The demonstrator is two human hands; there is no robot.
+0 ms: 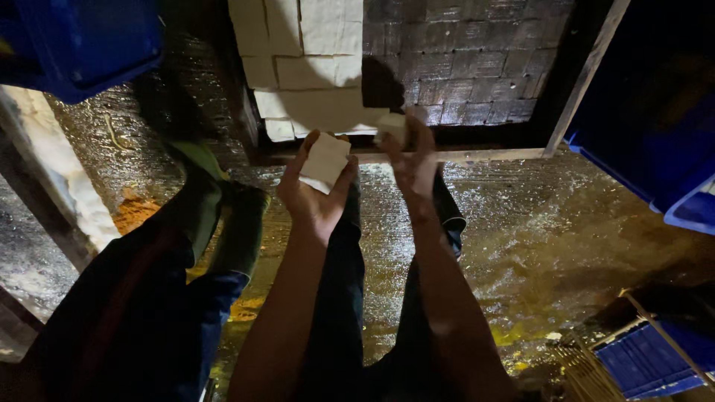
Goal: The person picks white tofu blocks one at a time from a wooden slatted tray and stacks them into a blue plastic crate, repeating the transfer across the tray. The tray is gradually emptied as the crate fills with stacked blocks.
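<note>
1. Wet, shiny floor (566, 223) everywhere, dim room, blue crates (655, 126) off to the sides.
2. Wooden-framed tray (477, 155) up ahead, part-filled with white blocks (313, 45), the rest dark grid.
3. Looks like mid-handling of blocks at the tray edge; next move probably wants a careful, level placement.
4. Left hand (316, 195), fingers curled around a white square block (325, 162), held just short of the tray.
5. Right hand (413, 165), fingers pinching a smaller white piece (392, 126) at the frame.
</note>
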